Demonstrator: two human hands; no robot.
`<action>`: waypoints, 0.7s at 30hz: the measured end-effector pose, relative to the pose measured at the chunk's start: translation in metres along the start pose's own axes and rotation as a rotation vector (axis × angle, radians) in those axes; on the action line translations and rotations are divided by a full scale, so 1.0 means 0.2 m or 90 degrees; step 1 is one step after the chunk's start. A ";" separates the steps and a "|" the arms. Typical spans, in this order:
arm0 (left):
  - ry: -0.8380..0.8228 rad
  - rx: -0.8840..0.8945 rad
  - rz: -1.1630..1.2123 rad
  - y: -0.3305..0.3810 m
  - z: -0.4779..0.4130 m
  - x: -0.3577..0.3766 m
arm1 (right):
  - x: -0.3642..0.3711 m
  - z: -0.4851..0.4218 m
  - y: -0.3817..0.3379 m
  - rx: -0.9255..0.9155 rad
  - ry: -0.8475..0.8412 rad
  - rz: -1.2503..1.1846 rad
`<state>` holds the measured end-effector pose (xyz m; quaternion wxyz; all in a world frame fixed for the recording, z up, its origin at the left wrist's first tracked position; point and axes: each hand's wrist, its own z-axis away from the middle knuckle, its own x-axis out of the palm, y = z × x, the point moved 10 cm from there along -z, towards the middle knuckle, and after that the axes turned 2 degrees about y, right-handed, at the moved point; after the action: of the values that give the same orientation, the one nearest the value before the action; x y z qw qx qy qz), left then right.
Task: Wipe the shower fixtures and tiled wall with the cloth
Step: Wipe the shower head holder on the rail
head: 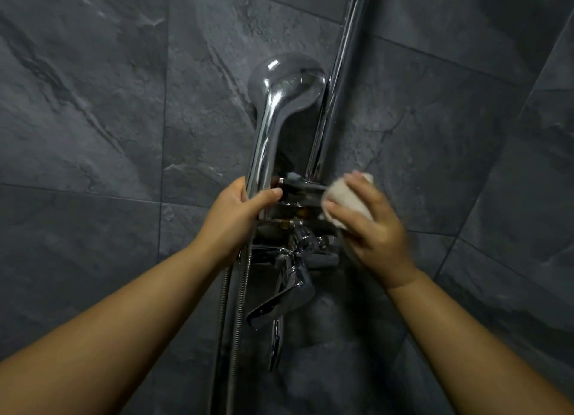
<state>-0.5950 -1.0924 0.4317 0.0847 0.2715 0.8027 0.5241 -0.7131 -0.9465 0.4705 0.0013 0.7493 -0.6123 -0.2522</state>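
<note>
Against dark tiled wall (93,104): chrome handheld shower head (287,85) in bracket (306,186), beside riser pipe (338,82). L hand (239,215) grips shower handle just above hose (240,290), thumb across front. R hand (372,231) holds bunched beige cloth (344,197), pressed to bracket's rt end at pipe base; blurred. Mixer lever (279,299) below, btwn forearms.

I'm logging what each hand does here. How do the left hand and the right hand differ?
The left hand grips the shower handle bare; the right hand holds a cloth. The left hand looks sharp, the right hand blurred. Both sit at the chrome bracket.
</note>
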 end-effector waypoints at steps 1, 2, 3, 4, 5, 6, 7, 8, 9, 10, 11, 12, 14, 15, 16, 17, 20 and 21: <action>-0.004 -0.002 0.018 0.00 0.00 0.00 | 0.05 -0.08 -0.07 -0.045 -0.025 -0.015; -0.013 0.002 0.035 0.01 0.01 0.00 | 0.12 -0.14 -0.12 -0.088 -0.061 -0.008; -0.024 0.007 0.051 0.02 0.01 0.00 | 0.19 -0.18 -0.16 -0.127 -0.095 0.015; -0.029 0.009 0.064 0.03 0.02 0.01 | 0.25 -0.18 -0.16 -0.161 -0.124 0.042; -0.026 0.009 0.068 0.03 0.02 0.00 | 0.28 -0.14 -0.12 -0.181 -0.149 0.062; -0.017 0.012 0.063 0.03 0.03 0.00 | 0.28 -0.10 -0.07 -0.186 -0.168 0.076; -0.010 0.019 0.054 0.04 0.03 -0.01 | 0.26 -0.05 0.00 -0.173 -0.178 0.081; -0.006 0.028 0.044 0.05 0.03 -0.02 | 0.22 0.00 0.07 -0.143 -0.178 0.079; 0.000 0.037 0.037 0.05 0.03 -0.03 | 0.17 0.04 0.13 -0.105 -0.170 0.073; 0.005 0.045 0.031 0.05 0.03 -0.04 | 0.11 0.07 0.19 -0.058 -0.153 0.068; 0.010 0.044 0.028 0.04 0.03 -0.04 | 0.04 0.07 0.22 -0.013 -0.126 0.062; 0.013 0.036 0.033 0.03 0.03 -0.05 | 0.00 0.05 0.22 0.016 -0.095 0.049; 0.011 0.011 0.059 -0.01 0.02 -0.04 | -0.05 -0.05 0.15 0.024 -0.042 0.009; 0.005 -0.001 0.075 -0.03 0.02 -0.03 | -0.04 -0.11 0.10 0.012 -0.029 -0.013; -0.001 -0.012 0.102 -0.04 0.02 -0.02 | -0.02 -0.18 0.04 0.001 -0.031 -0.036; -0.008 -0.022 0.139 -0.04 0.02 -0.01 | 0.02 -0.24 -0.02 -0.005 -0.046 -0.056; -0.026 -0.012 0.180 -0.02 0.02 -0.01 | 0.22 -0.34 -0.13 -0.020 -0.165 -0.040; -0.028 -0.004 0.174 -0.02 0.02 -0.02 | 0.28 -0.34 -0.16 -0.039 -0.199 -0.003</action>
<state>-0.5915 -1.0911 0.4263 0.0311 0.3895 0.7545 0.5273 -0.6519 -1.0109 0.4987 -0.0717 0.7020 -0.5952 -0.3843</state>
